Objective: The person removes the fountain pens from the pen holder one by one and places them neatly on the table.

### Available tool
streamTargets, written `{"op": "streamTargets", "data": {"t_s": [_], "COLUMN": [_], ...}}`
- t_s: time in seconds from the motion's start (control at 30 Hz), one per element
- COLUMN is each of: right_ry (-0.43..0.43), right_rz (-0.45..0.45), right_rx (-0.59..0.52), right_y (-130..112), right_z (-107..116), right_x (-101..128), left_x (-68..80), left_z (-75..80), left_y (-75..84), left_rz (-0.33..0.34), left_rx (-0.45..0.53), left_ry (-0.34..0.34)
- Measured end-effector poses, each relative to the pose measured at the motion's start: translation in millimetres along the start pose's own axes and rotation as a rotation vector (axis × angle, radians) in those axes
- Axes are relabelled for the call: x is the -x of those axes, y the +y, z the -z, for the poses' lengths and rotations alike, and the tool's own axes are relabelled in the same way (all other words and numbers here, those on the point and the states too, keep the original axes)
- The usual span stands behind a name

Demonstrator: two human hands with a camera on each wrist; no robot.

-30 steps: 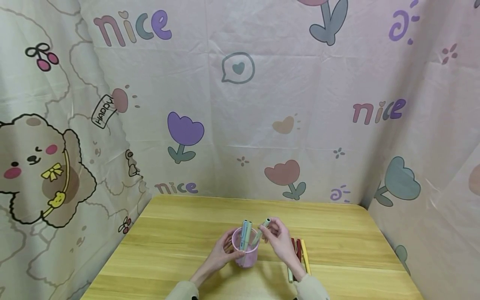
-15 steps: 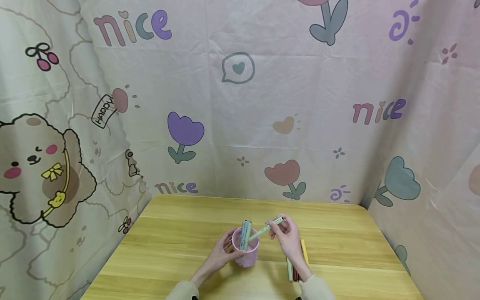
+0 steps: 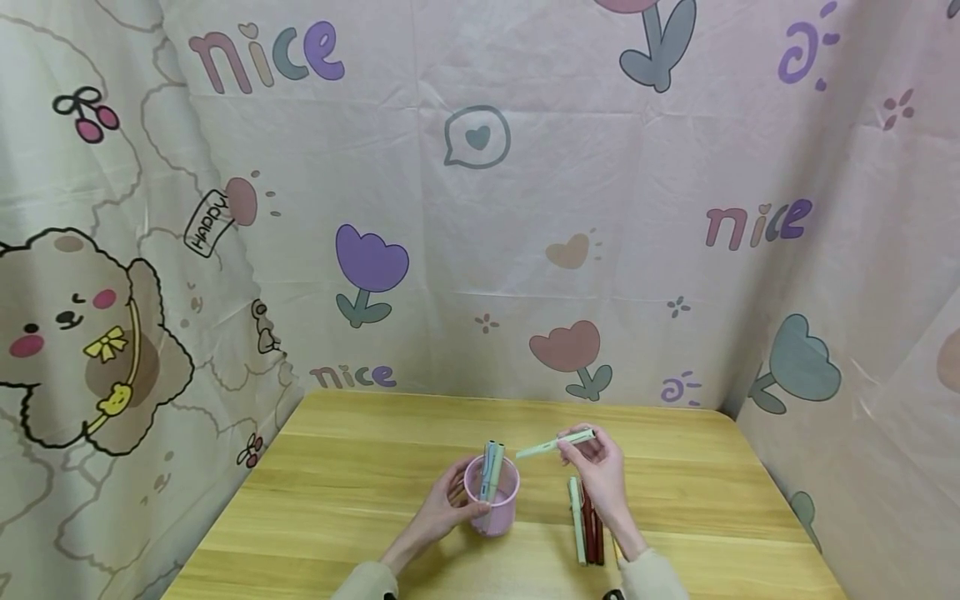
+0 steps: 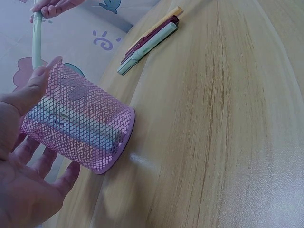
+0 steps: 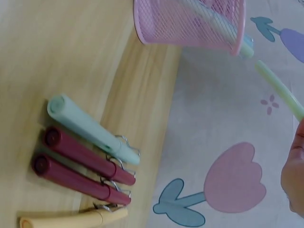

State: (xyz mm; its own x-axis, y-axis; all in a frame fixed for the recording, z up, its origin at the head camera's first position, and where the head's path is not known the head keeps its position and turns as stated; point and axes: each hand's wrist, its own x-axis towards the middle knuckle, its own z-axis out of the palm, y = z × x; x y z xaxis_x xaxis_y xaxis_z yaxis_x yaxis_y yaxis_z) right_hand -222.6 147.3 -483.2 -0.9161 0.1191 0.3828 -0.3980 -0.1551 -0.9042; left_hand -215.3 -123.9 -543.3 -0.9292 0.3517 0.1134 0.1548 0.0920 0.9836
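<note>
A pink mesh pen cup (image 3: 492, 518) stands upright on the table, with a blue pen (image 3: 487, 471) and a light green pen (image 3: 497, 473) leaning inside it. My left hand (image 3: 444, 504) grips the cup from the left, thumb near the rim and fingers round the far side, as the left wrist view (image 4: 28, 156) also shows. To the right of the rim, my right hand (image 3: 600, 471) pinches another pale green pen (image 3: 551, 445) by its capped end. That pen is raised, tilted nearly level, its free tip just outside the cup's mouth.
Right of the cup, a mint pen (image 5: 90, 128), two dark red pens (image 5: 85, 156) and a yellow pen (image 5: 71, 220) lie side by side on the wooden table (image 3: 375, 433). A printed curtain (image 3: 465, 208) hangs behind the table's far edge.
My right hand has drawn the pale green pen up out of the cup and moved right, the pen turning from steep to nearly level. My left hand has stayed on the cup.
</note>
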Motion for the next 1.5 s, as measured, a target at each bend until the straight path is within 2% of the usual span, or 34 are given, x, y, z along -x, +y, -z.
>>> {"op": "streamTargets", "data": {"t_s": [0.2,0.4,0.73,1.03,1.27,1.5], "right_ry": [0.016,0.089,0.159,0.166,0.14,0.153], "right_rz": [-0.03,-0.051,-0.113,-0.177,-0.185,-0.251], "right_rx": [0.018,0.024,0.136,0.245,0.332,0.392], "right_y": [-3.6,-5.4,-4.1,2.0,8.6,16.6], "right_z": [11.7,26.5,54.7,73.5,86.8,94.5], "right_x": [-3.1,-3.7,-5.1,-2.5,3.1,8.1], "left_x": [0.3,0.2,0.4,0.4,0.5,0.1], "left_z": [0.3,0.2,0.4,0.4,0.4,0.2], "left_y": [0.1,-0.3,-0.9,-1.5,-0.9,-1.3], "left_rz": [0.001,0.0,0.002,-0.001,0.0,0.005], "left_rx": [-0.001,0.0,0.002,-0.003,-0.003,-0.001], "left_ry": [-0.001,0.0,0.003,0.004,0.004,0.005]}}
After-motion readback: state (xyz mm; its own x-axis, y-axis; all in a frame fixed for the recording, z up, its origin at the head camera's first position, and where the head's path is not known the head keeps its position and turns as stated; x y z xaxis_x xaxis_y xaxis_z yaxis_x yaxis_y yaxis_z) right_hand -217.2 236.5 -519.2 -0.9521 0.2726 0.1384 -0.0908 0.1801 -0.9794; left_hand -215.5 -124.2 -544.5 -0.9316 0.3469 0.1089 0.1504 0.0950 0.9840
